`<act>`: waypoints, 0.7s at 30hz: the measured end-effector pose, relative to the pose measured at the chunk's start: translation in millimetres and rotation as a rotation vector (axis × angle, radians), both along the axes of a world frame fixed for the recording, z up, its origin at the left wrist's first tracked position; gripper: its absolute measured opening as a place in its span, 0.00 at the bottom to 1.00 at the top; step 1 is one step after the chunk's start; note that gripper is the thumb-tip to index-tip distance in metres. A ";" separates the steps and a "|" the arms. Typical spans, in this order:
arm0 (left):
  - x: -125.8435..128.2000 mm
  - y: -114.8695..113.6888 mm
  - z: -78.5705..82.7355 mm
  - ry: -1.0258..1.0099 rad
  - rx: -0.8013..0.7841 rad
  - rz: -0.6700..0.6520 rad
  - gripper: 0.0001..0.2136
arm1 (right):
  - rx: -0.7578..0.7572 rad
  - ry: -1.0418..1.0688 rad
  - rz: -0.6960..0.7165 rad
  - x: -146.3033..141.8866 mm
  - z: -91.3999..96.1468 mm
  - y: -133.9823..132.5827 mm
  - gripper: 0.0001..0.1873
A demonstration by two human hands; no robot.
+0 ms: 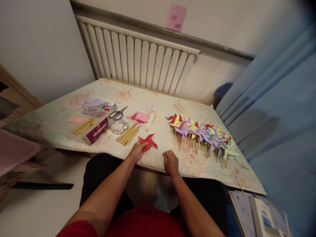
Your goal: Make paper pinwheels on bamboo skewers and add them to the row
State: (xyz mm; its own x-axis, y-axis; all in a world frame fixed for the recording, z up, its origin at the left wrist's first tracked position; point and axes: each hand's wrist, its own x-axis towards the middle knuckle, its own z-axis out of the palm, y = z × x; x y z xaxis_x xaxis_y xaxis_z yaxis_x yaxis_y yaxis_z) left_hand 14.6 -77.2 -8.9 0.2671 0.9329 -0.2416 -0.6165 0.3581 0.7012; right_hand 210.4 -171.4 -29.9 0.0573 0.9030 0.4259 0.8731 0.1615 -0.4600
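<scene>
My left hand [137, 151] pinches the lower left of a red paper pinwheel head [148, 142], which lies on the patterned table [158, 108] near the front edge. My right hand [170, 161] rests on the table just right of it, fingers curled in; whether it holds anything is hidden. A pile of wooden sticks [128, 134] lies just left of the pinwheel head. Behind it sits a stack of coloured paper squares [140, 117].
A row of finished pinwheels on sticks [204, 135] lies at the right. Scissors [118, 114], a silvery ring [120, 127] and a box of sticks [92, 126] stand at the left. A radiator [138, 59] runs behind; a blue curtain [278, 108] hangs right.
</scene>
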 end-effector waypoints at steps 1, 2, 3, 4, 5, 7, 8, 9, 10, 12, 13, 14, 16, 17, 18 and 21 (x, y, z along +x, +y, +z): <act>0.0 -0.2 0.4 0.002 -0.003 0.003 0.15 | 0.001 -0.004 0.000 -0.1 -0.1 0.0 0.11; -0.1 -0.4 0.9 0.003 -0.004 0.003 0.16 | 0.002 -0.008 0.000 -0.3 -0.1 0.0 0.11; -0.2 -0.6 1.4 0.004 -0.004 0.002 0.16 | 0.002 -0.012 -0.003 -0.4 -0.1 -0.1 0.12; -0.4 -0.8 2.0 0.005 -0.003 -0.002 0.16 | 0.001 -0.016 -0.007 -0.6 -0.1 -0.1 0.12; -0.6 -0.9 2.5 0.007 -0.001 -0.006 0.16 | 0.001 -0.018 -0.013 -0.8 0.1 -0.1 0.12; -0.8 -1.2 3.2 0.010 0.000 -0.011 0.16 | -0.001 -0.017 -0.020 -1.0 0.6 -0.1 0.12; -0.8 -1.3 3.5 0.013 -0.002 -0.011 0.16 | -0.003 -0.013 -0.021 -1.0 0.9 0.0 0.12; -0.7 -1.5 3.8 0.013 -0.006 -0.007 0.16 | -0.006 -0.007 -0.021 -1.0 1.3 0.2 0.12; -0.5 -1.7 4.0 0.013 -0.010 -0.003 0.16 | -0.012 -0.001 -0.021 -1.0 1.7 0.4 0.12; -0.1 -2.1 4.6 0.012 -0.011 0.005 0.15 | -0.025 0.010 -0.026 -0.8 2.4 1.2 0.12; 0.1 -2.4 5.0 0.012 -0.009 0.010 0.15 | -0.031 0.014 -0.030 -0.8 2.7 1.6 0.11; 0.2 -2.6 5.4 0.012 -0.005 0.011 0.15 | -0.038 0.019 -0.034 -0.7 3.0 2.1 0.11; 0.1 -3.0 6.4 0.010 0.002 0.010 0.15 | -0.048 0.028 -0.038 -0.8 3.4 2.9 0.11; 0.0 -3.2 6.8 0.006 0.002 0.009 0.16 | -0.052 0.033 -0.039 -0.8 3.5 3.2 0.11; -0.1 -3.3 7.2 0.001 0.000 0.008 0.16 | -0.055 0.037 -0.040 -0.8 3.6 3.5 0.11; -0.3 -3.6 8.0 -0.007 -0.005 0.002 0.17 | -0.062 0.045 -0.050 -0.8 3.6 3.8 0.10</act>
State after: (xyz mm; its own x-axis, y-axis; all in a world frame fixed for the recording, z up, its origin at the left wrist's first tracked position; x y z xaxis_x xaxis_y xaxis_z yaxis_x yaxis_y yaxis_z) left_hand 14.2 -80.8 -0.9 0.2667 0.9322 -0.2446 -0.6222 0.3603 0.6950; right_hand 209.6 -167.6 -26.4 0.1211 0.9229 0.3655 0.8577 0.0881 -0.5066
